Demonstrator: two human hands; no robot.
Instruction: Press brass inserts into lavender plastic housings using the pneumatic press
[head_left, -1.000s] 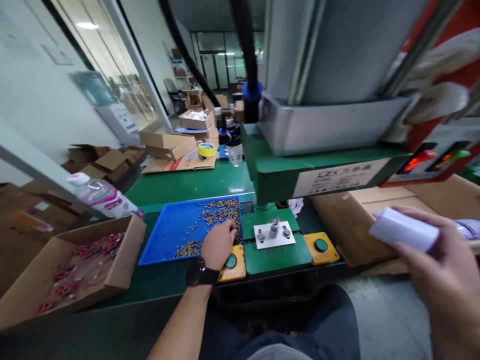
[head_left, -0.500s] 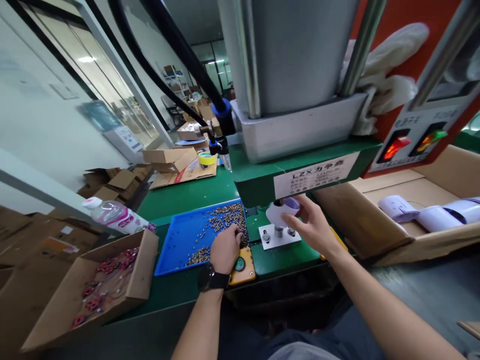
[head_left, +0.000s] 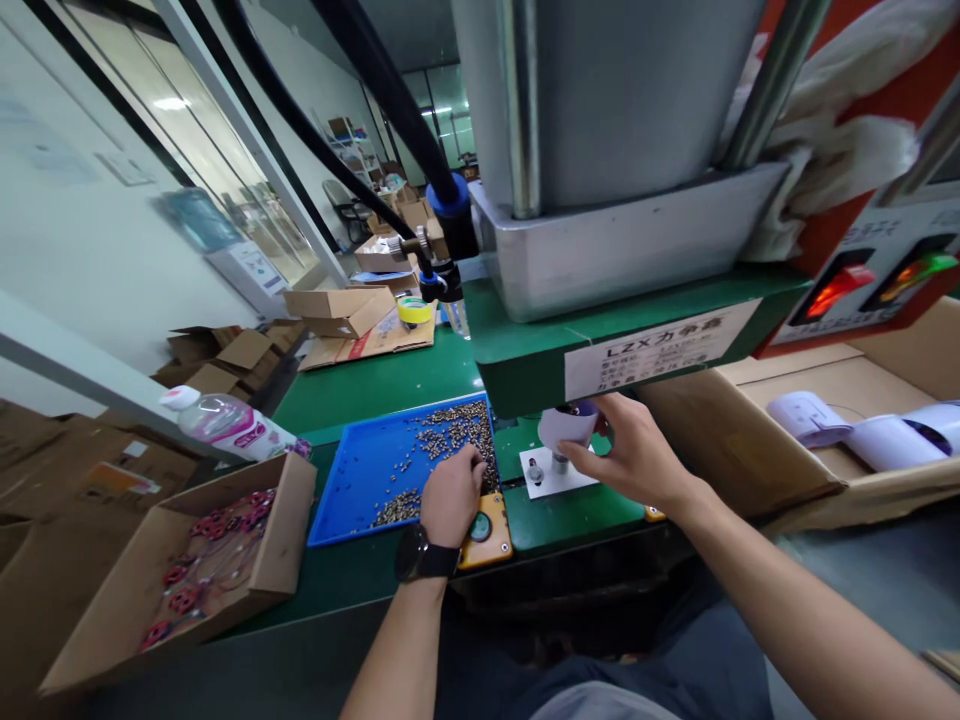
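The right hand [head_left: 637, 455] grips a white plastic cap [head_left: 568, 428] by its side and holds it over the pin of the white fixture plate [head_left: 551, 472], directly under the green press head [head_left: 592, 345]. The left hand [head_left: 450, 495] rests curled at the near right corner of the blue tray [head_left: 360, 475], fingertips among the small metal parts [head_left: 450, 435]; whether it pinches one I cannot tell. Just below that hand sits a yellow button box [head_left: 487, 530].

The risk, as I judge it: fingers lie beneath the ram, and a cap seated crooked could be crushed. The cap looks smooth, hollow and cylindrical, with a purplish inside.
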